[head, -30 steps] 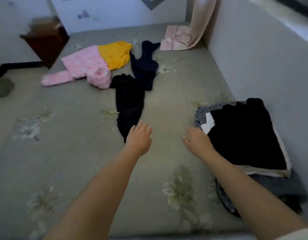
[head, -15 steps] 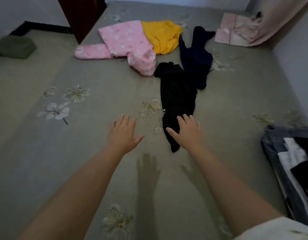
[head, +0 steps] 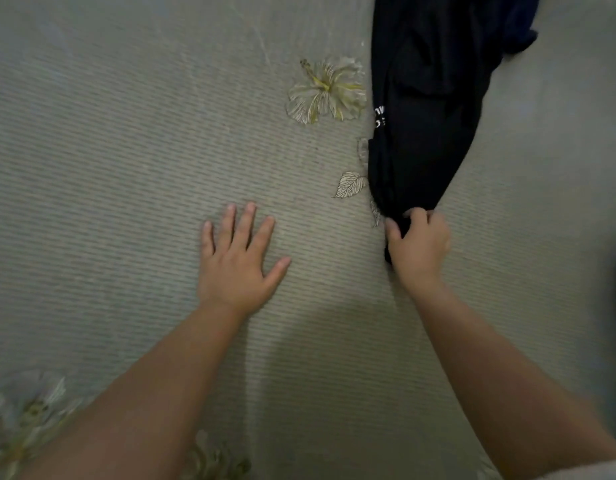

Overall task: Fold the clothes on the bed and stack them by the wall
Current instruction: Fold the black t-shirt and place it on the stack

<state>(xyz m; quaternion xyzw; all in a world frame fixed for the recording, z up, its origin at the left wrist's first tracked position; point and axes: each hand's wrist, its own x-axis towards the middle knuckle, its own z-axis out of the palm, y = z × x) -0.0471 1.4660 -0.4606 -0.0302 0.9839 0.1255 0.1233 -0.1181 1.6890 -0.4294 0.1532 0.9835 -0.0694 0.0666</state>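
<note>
Grey flowered bed [head: 126, 168], left hand [head: 235, 261] spread flat, right hand [head: 417, 242] gripping black garment [head: 424, 109] end

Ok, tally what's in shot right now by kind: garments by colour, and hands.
Black garment: 1, its near end gripped by the right hand
Navy garment: 1, only an edge shows at the top
Hands: 2, left hand flat on the bed cover
Total: 4

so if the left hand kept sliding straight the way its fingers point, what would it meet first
Mostly bare bed cover. The left hand lies flat, its fingers aimed up-frame and slightly right, so the printed flower probably comes first. The black garment looks off that line.
</note>
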